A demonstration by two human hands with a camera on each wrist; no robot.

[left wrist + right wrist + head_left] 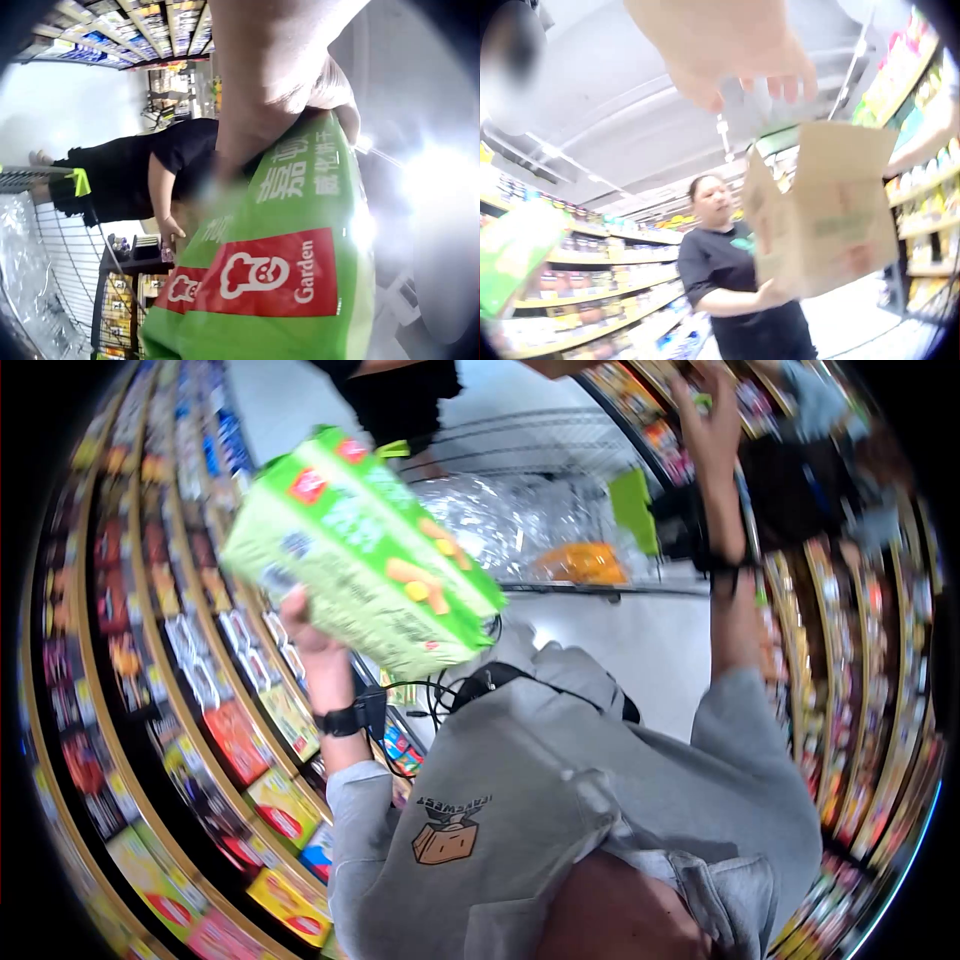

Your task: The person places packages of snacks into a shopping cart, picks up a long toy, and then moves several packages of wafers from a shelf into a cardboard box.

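Observation:
My left hand (314, 635) grips a large green pack of wafer biscuits (375, 565) by its near side and holds it up at a tilt. A red Garden label (262, 276) shows on the pack in the left wrist view. My right hand (712, 435) is raised and holds nothing, its fingers spread. In the right wrist view, an open cardboard box (847, 232) stands just below and beyond my right fingertips, its flaps up. Another person (731, 274) in dark clothes holds this box from beneath.
A wire shopping cart (560, 430) stands in front of me, with clear plastic wrapping (500, 520) and an orange packet (585, 563) in it. Packed shelves (180, 660) line the left side of the aisle, and more shelves (840, 660) the right.

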